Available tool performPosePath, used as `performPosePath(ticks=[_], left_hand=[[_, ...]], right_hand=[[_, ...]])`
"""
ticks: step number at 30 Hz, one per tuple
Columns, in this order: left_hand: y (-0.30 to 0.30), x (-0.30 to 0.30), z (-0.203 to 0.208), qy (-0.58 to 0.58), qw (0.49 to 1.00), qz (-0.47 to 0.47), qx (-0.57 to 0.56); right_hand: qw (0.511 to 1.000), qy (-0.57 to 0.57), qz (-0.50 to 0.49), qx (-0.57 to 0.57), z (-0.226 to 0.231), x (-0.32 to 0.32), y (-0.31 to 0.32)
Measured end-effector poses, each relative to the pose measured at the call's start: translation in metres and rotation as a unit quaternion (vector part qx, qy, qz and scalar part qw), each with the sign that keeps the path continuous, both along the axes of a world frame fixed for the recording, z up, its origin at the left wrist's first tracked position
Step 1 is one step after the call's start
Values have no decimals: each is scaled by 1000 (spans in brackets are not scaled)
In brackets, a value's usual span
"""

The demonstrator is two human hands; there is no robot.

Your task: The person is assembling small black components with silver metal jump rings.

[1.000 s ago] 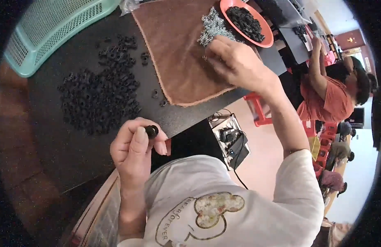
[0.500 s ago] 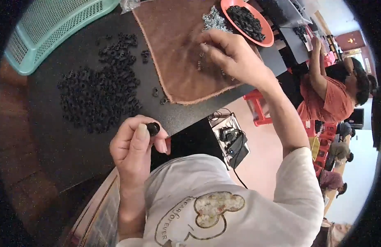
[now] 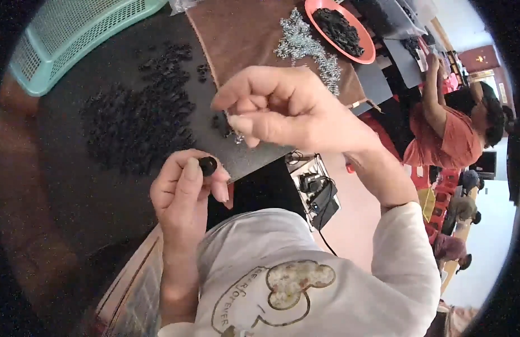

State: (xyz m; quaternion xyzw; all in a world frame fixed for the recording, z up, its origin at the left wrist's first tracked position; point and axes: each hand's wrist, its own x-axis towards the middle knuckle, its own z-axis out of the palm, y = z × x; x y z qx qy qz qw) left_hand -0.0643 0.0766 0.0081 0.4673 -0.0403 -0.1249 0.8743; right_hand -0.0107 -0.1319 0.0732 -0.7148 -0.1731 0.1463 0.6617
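Note:
Pinched between thumb and fingers, a small round black part point(image 3: 208, 165) sits in my left hand point(image 3: 184, 182), near the table's front edge. My right hand point(image 3: 282, 109) is above the table, to the right of the left one. Its fingers are curled, with a tiny silvery metal piece point(image 3: 238, 138) at the thumb tip; its exact shape is too small to tell. A big spread of small black ring-like parts point(image 3: 136, 123) covers the table beyond my left hand. Past my right hand, many silvery metal pieces point(image 3: 302, 42) lie on a brown cloth point(image 3: 232, 33).
An orange-red dish point(image 3: 370, 53) of black pieces stands at the far right of the cloth. A green plastic basket point(image 3: 74, 45) is at the far left. Below the table edge are a black adapter and cables point(image 3: 323, 199). Another person point(image 3: 448, 132) sits to the right.
My right hand has come from the silvery pieces on the cloth toward my left hand, bringing a silvery piece at its fingertips. The left hand has stayed nearly still, holding the black part.

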Motion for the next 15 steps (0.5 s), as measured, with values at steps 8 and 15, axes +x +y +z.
performPosePath(ticks=[8, 15], left_hand=[[3, 1, -3, 28, 999, -15, -25], [7, 1, -6, 31, 999, 0, -42]], right_hand=[[993, 16, 95, 62, -13, 2, 31], [993, -71, 94, 18, -9, -4, 41]])
